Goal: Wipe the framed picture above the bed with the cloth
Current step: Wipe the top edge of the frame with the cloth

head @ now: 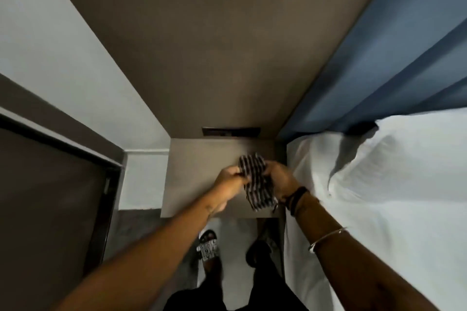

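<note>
A black-and-white striped cloth [256, 182] is bunched between both hands above a small grey bedside table [192, 171]. My left hand [231, 184] grips its left edge. My right hand [278, 179], with dark bands on the wrist, holds its right side. The bed [391, 197] with white sheets lies to the right. No framed picture is in view.
A brown wall panel [214, 45] rises behind the table, with a dark switch plate [231, 131] just above the tabletop. A blue headboard [379, 58] stands at the bed's head. A dark door [50, 197] is at left. My feet in sandals [208, 247] stand below the table.
</note>
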`<state>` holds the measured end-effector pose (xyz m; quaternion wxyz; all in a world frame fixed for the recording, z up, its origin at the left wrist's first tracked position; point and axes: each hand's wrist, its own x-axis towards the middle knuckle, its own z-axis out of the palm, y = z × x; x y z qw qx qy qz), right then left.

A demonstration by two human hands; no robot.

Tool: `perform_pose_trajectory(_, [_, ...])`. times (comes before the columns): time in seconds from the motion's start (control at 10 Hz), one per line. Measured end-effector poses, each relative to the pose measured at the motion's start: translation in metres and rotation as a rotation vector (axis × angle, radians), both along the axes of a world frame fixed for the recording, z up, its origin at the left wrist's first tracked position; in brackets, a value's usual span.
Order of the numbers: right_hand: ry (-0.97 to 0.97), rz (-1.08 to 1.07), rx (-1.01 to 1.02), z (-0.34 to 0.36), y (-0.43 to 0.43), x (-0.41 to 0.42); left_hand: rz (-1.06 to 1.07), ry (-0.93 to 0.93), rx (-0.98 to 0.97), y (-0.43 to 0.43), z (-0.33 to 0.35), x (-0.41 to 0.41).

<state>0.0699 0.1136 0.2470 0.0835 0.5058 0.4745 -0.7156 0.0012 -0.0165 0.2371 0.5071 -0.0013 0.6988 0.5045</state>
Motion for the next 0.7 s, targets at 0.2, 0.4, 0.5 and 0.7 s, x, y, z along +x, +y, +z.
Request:
perform_pose_trajectory(0.2, [-0.259,0.255,0.128,-0.136,-0.013,0.035,0.019,-0.124,-0.128,-0.003,-0.134,0.032])
perform_pose_trajectory(0.4, [-0.234,0.129,0.193,-0.276,0.018,0.013,0.006,-0.157,-0.207,0.040,-0.290,0.013])
perform_pose_trajectory(0.5, [-0.221,0.077,0.220,-0.330,0.033,0.000,0.011,-0.118,-0.244,0.062,-0.359,0.003])
perform_pose_trajectory(0.7, [-0.290,0.052,0.193,-0.344,0.039,-0.006,-0.076,0.130,-0.305,0.077,-0.380,-0.001])
